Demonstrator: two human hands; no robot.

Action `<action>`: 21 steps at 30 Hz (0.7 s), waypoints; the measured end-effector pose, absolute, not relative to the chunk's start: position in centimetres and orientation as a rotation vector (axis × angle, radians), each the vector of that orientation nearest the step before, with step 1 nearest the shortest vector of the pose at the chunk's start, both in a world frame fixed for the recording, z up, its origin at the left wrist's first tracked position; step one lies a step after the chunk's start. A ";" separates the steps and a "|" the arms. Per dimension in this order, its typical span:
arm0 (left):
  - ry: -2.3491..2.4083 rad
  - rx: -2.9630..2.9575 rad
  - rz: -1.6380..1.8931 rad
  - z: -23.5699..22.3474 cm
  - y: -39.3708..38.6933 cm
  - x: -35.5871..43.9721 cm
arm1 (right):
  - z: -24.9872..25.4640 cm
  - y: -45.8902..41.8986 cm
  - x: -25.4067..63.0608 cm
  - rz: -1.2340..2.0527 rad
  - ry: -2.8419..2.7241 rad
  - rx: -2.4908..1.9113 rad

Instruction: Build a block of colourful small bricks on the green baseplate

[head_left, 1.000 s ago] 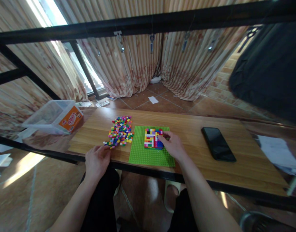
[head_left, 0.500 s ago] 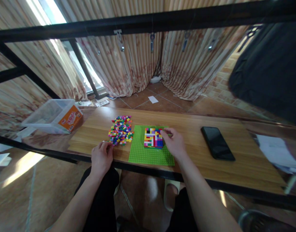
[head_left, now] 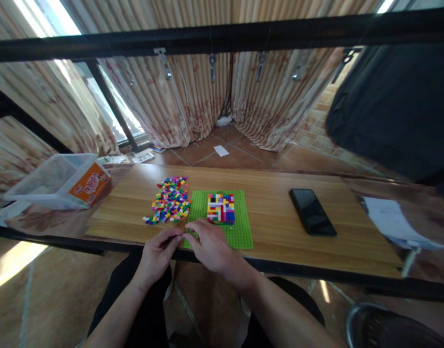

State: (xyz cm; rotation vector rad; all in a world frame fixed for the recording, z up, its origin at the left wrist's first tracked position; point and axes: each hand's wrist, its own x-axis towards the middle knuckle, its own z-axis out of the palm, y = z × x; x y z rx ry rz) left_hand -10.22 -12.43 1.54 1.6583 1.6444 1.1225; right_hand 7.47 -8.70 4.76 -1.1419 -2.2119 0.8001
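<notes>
A green baseplate (head_left: 241,232) lies on the wooden table (head_left: 273,217), with a square patch of many-coloured small bricks (head_left: 221,208) built on its far half. A loose pile of small coloured bricks (head_left: 169,199) lies to its left. My left hand (head_left: 156,253) and my right hand (head_left: 211,246) meet at the table's near edge, over the baseplate's near left corner. Their fingertips are pinched together where they touch. What they hold between them is too small to make out.
A black phone (head_left: 311,211) lies face up right of the baseplate. A clear plastic box with an orange label (head_left: 58,180) sits off the table's left end. White papers (head_left: 392,217) lie at the right. A black frame bar (head_left: 222,38) runs overhead; curtains hang behind.
My right hand has left the built patch and come back left to the near edge. My left hand has moved right to meet it. The view has shifted slightly.
</notes>
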 end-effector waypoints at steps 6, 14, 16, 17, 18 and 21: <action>1.576 1.526 1.164 1.2 -12.3 -10.3 | 3.9 -8.7 6.5 0.723 -2.338 -1.260; 1.587 1.566 1.184 0.8 -12.2 -10.3 | 3.3 -8.5 5.8 0.708 -2.371 -1.269; 1.599 1.586 1.191 0.8 -12.1 -10.2 | 3.3 -8.5 5.7 0.706 -2.366 -1.287; 1.610 1.597 1.194 0.9 -12.1 -10.2 | 3.2 -8.6 5.6 0.702 -2.365 -1.294; 1.620 1.610 1.198 1.0 -12.1 -10.2 | 3.2 -8.6 5.5 0.697 -2.364 -1.297; 1.652 1.666 1.218 1.3 -12.1 -10.1 | 3.1 -8.8 5.4 0.681 -2.370 -1.296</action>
